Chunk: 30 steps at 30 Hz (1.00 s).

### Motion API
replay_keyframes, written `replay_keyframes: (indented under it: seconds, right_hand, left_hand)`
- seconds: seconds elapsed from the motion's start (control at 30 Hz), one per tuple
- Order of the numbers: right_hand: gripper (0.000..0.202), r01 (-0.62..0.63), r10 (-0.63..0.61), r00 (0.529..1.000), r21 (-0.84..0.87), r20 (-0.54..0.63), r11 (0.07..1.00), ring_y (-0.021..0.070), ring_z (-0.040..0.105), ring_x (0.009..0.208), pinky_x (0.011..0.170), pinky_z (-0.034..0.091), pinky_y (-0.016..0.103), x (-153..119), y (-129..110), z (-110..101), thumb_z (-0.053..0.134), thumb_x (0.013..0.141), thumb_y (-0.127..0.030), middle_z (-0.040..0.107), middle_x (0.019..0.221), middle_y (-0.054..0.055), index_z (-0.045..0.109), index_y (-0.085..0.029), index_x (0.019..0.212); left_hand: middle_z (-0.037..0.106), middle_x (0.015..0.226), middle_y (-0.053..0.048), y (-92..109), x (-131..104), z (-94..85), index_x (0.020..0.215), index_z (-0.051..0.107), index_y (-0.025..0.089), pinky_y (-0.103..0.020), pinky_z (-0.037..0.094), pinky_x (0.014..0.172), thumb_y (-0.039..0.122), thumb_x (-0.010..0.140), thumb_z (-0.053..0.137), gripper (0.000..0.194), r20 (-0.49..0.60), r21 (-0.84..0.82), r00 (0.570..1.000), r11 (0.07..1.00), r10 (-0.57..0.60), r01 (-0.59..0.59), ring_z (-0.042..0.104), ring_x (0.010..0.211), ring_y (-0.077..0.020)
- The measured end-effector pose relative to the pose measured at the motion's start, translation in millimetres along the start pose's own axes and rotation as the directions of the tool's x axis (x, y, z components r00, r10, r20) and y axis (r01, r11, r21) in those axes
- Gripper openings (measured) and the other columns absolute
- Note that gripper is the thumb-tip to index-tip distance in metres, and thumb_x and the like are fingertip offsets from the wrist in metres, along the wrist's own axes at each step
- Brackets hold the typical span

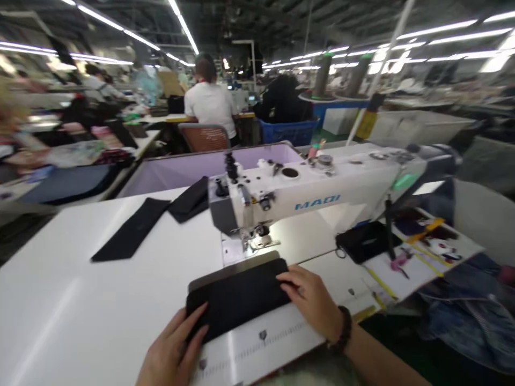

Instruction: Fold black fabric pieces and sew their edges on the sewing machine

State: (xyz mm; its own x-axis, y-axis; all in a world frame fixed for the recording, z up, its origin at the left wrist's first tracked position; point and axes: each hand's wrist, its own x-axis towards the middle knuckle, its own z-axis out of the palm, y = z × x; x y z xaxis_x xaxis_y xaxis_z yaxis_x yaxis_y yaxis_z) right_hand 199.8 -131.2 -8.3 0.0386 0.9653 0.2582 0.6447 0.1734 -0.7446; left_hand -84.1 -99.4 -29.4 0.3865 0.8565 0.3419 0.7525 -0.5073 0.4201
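Note:
A black fabric piece (237,297) lies at the table's front edge, before the needle area of a white sewing machine (317,187). Along its far side shows a grey-brown flat strip (233,271), which may be a board or a second layer. My left hand (173,343) holds the piece's left end, thumb and fingers on the dark cloth. At the opposite end, my right hand (309,300) pinches the right edge between thumb and fingers. Under the lit presser foot (261,241) I make out no cloth.
Two more black pieces, one flat (132,228) and one folded (192,199), lie left of the machine. A black pouch (368,241) and small tools sit at right. Behind the table stands a purple-lined bin (173,171); a person in white (211,107) sits beyond.

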Motion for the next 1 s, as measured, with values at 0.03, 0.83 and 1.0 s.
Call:
replay_keyframes:
  seconds: [0.03,0.83,1.0]
  right_hand:
    - [0.019,0.005,-0.005,1.0,0.023,0.019,1.0,0.0154,0.056,0.078,0.072,0.043,0.028,-0.9,1.7,-0.8,0.047,0.078,-0.015,0.06,0.082,0.005,0.062,-0.019,0.089]
    - [0.024,-0.011,0.017,0.999,-0.185,0.033,0.983,0.0133,0.054,0.062,0.057,0.044,0.025,11.1,3.2,3.2,0.044,0.081,-0.022,0.059,0.077,0.003,0.057,-0.016,0.099]
    - [0.024,-0.083,0.098,0.992,-0.182,0.076,0.98,0.0136,0.054,0.062,0.058,0.044,0.026,14.6,2.3,1.9,0.044,0.08,-0.022,0.058,0.072,0.002,0.057,-0.016,0.099]
  left_hand:
    - [0.061,0.095,-0.003,1.5,-0.7,-2.1,0.103,0.059,0.025,-0.03,0.054,0.072,0.04,0.081,0.047,0.029,0.006,0.021,1.0,1.0,-0.014,0.014,0.06,0.087,-0.0207]
    - [0.06,0.09,-0.007,7.4,24.2,0.0,0.1,0.06,0.015,-0.026,0.053,0.073,0.029,0.086,0.038,0.03,-0.05,0.036,0.998,0.999,0.022,-0.02,0.062,0.078,-0.0158]
    - [0.061,0.092,-0.007,5.9,23.1,-0.7,0.1,0.061,0.016,-0.028,0.053,0.075,0.033,0.086,0.038,0.032,-0.046,0.063,0.999,0.998,-0.027,0.03,0.062,0.081,-0.017]
